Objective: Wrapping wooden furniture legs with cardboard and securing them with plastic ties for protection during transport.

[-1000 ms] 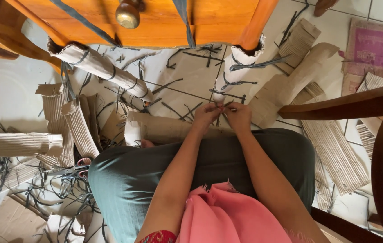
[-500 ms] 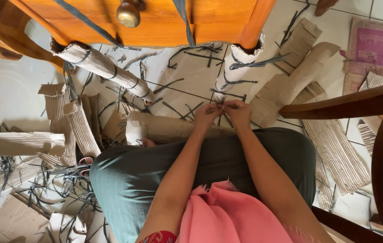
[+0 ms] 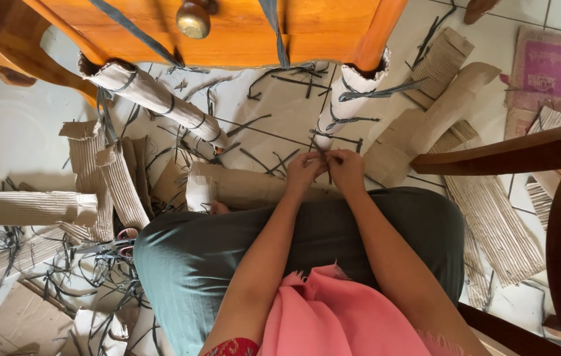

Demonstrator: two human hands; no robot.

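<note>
Dark strap (image 3: pixel 324 158): pinched between your left hand (image 3: pixel 302 173) and right hand (image 3: pixel 346 170), beside cardboard-wrapped leg (image 3: pixel 346 105).

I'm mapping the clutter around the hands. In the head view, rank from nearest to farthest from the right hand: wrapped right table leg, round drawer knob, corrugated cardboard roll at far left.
1. Wrapped right table leg, just beyond the right hand.
2. Round drawer knob, up and left.
3. Corrugated cardboard roll, far left on the floor.

single head cam, looking steeply down, close over lap (image 3: pixel 294 250), floor (image 3: pixel 10 132) beyond, table (image 3: pixel 241 33) at far edge
</note>
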